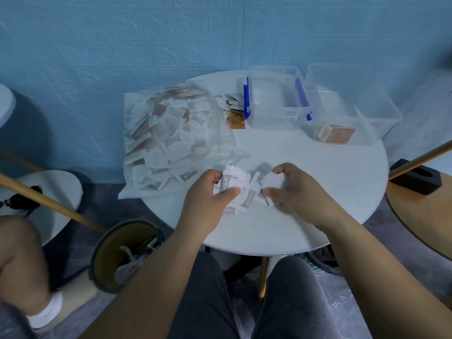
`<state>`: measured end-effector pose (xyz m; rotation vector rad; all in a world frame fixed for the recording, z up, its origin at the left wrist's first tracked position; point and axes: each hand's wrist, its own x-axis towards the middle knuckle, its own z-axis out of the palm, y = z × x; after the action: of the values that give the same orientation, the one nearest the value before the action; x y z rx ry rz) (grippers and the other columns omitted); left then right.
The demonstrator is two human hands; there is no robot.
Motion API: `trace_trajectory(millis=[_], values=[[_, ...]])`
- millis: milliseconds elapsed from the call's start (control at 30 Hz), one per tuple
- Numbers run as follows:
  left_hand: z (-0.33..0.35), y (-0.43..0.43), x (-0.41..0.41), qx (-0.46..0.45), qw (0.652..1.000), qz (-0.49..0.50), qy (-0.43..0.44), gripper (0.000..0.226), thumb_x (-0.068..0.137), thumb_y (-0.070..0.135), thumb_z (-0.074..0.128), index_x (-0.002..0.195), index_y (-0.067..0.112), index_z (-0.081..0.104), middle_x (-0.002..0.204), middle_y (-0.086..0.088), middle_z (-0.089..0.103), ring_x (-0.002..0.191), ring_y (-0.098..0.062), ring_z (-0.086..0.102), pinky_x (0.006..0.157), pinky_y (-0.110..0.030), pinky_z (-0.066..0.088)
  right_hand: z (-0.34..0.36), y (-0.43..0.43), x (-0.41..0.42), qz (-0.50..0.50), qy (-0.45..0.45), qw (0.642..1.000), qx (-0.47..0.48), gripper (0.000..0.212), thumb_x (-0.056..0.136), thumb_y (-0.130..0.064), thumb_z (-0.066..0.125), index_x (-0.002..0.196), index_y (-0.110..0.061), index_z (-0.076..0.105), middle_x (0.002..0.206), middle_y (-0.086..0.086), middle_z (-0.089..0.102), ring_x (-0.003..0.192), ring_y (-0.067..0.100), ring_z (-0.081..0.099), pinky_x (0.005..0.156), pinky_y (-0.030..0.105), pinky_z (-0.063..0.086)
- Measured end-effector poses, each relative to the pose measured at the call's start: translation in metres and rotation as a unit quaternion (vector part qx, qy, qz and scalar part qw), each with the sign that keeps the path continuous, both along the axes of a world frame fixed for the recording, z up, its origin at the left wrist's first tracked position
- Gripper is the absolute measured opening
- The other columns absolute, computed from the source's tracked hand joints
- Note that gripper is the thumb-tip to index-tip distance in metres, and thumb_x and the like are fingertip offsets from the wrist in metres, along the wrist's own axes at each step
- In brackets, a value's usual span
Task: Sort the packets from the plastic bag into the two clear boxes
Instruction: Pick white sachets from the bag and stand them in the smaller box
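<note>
Left hand (208,192) grips a white packet bunch (232,178), thumb across the front. Right hand (291,189) pinches a white packet stack (274,178) between thumb and curled fingers. Both are low over the round white table (318,216), near side. Loose packets (249,199) lie on the table between the hands. Plastic bag (171,133) lies flat on the table's left, stuffed with white and brown packets, overhanging the edge. Blue-clipped clear box (274,99) is at far centre. Plain clear box (352,106) is just right of it, with brown packets (338,134) in its near corner. Brown packet pile (234,116) sits on the table between the bag and the blue-clipped box. Bin (124,255) on the floor, left, with rubbish inside.
</note>
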<state>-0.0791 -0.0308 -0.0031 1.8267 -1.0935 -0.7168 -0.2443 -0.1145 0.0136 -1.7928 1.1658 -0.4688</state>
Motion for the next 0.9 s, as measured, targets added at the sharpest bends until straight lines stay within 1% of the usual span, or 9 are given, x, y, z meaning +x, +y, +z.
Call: trace_trajectory(millis=[67, 167, 300, 433, 533, 600, 667, 767, 900], values=[[0.000, 0.000, -0.001, -0.035, 0.999, 0.026, 0.012, 0.020, 0.086, 0.026, 0.064, 0.098, 0.031, 0.049, 0.089, 0.023, 0.054, 0.081, 0.004, 0.053, 0.061, -0.003, 0.041, -0.003, 0.003, 0.000, -0.017, -0.063, 0.998, 0.001, 0.023, 0.086, -0.024, 0.064, 0.103, -0.027, 0.048, 0.073, 0.007, 0.060, 0.059, 0.018, 0.048, 0.057, 0.025, 0.042], [0.002, -0.003, -0.005, -0.088, 0.994, 0.062, 0.022, 0.022, 0.086, 0.023, 0.063, 0.099, 0.032, 0.048, 0.089, 0.026, 0.054, 0.077, 0.014, 0.053, 0.061, 0.002, 0.038, -0.008, 0.009, 0.007, -0.018, -0.184, 0.982, -0.036, 0.026, 0.089, -0.015, 0.060, 0.105, -0.032, 0.049, 0.097, -0.006, 0.054, 0.076, 0.017, 0.051, 0.076, 0.040, 0.048], [0.003, -0.007, -0.009, -0.124, 0.988, 0.078, 0.057, 0.022, 0.088, 0.020, 0.062, 0.101, 0.029, 0.047, 0.092, 0.025, 0.056, 0.079, 0.017, 0.054, 0.063, 0.001, 0.039, -0.006, 0.009, 0.013, -0.093, -0.297, 0.950, -0.018, 0.024, 0.088, -0.009, 0.060, 0.098, -0.027, 0.048, 0.098, -0.005, 0.058, 0.079, 0.002, 0.057, 0.073, 0.016, 0.048], [-0.006, -0.006, -0.011, -0.115, 0.990, 0.054, 0.066, 0.023, 0.091, 0.019, 0.057, 0.096, 0.037, 0.045, 0.097, 0.023, 0.056, 0.086, 0.014, 0.054, 0.070, -0.003, 0.041, -0.013, 0.013, 0.013, -0.023, -0.226, 0.974, 0.000, 0.016, 0.087, -0.011, 0.062, 0.091, -0.023, 0.051, 0.080, -0.007, 0.056, 0.062, -0.002, 0.048, 0.059, 0.010, 0.040], [-0.010, -0.003, -0.017, -0.105, 0.993, -0.011, 0.047, 0.024, 0.096, 0.015, 0.046, 0.107, 0.036, 0.043, 0.103, 0.026, 0.053, 0.093, 0.014, 0.051, 0.079, -0.004, 0.039, -0.022, 0.019, 0.021, 0.020, -0.183, 0.982, -0.049, 0.027, 0.091, -0.004, 0.054, 0.099, -0.028, 0.045, 0.084, -0.006, 0.050, 0.060, -0.001, 0.043, 0.059, 0.010, 0.036], [-0.006, 0.000, -0.021, -0.103, 0.993, -0.048, 0.041, 0.029, 0.098, 0.012, 0.040, 0.109, 0.038, 0.040, 0.101, 0.032, 0.047, 0.091, 0.025, 0.045, 0.077, 0.003, 0.031, -0.023, 0.020, 0.023, 0.058, -0.174, 0.981, -0.062, 0.043, 0.091, -0.004, 0.053, 0.113, -0.037, 0.035, 0.104, -0.016, 0.050, 0.079, -0.010, 0.049, 0.075, 0.006, 0.036], [-0.004, 0.003, -0.020, -0.098, 0.992, -0.072, 0.040, 0.030, 0.099, 0.013, 0.038, 0.108, 0.042, 0.037, 0.099, 0.035, 0.044, 0.088, 0.032, 0.040, 0.072, 0.008, 0.026, -0.025, 0.021, 0.024, 0.082, -0.163, 0.981, -0.072, 0.062, 0.091, -0.009, 0.056, 0.127, -0.044, 0.019, 0.124, -0.028, 0.038, 0.108, -0.022, 0.041, 0.090, 0.000, 0.030], [-0.009, 0.004, -0.020, -0.072, 0.990, -0.117, 0.018, 0.028, 0.094, 0.024, 0.039, 0.114, 0.043, 0.033, 0.108, 0.031, 0.047, 0.098, 0.023, 0.043, 0.080, 0.003, 0.030, -0.027, 0.023, 0.023, 0.069, -0.171, 0.980, -0.080, 0.065, 0.088, -0.012, 0.061, 0.124, -0.049, 0.020, 0.125, -0.029, 0.039, 0.112, -0.021, 0.040, 0.092, 0.000, 0.030], [-0.018, 0.000, -0.024, -0.062, 0.987, -0.123, -0.078, 0.049, 0.086, 0.011, 0.052, 0.130, 0.019, 0.033, 0.125, 0.004, 0.043, 0.112, -0.011, 0.047, 0.094, -0.027, 0.043, -0.029, 0.020, 0.020, 0.036, -0.221, 0.974, -0.046, 0.041, 0.086, -0.007, 0.062, 0.107, -0.037, 0.044, 0.104, -0.016, 0.058, 0.095, -0.003, 0.057, 0.084, 0.014, 0.043]])
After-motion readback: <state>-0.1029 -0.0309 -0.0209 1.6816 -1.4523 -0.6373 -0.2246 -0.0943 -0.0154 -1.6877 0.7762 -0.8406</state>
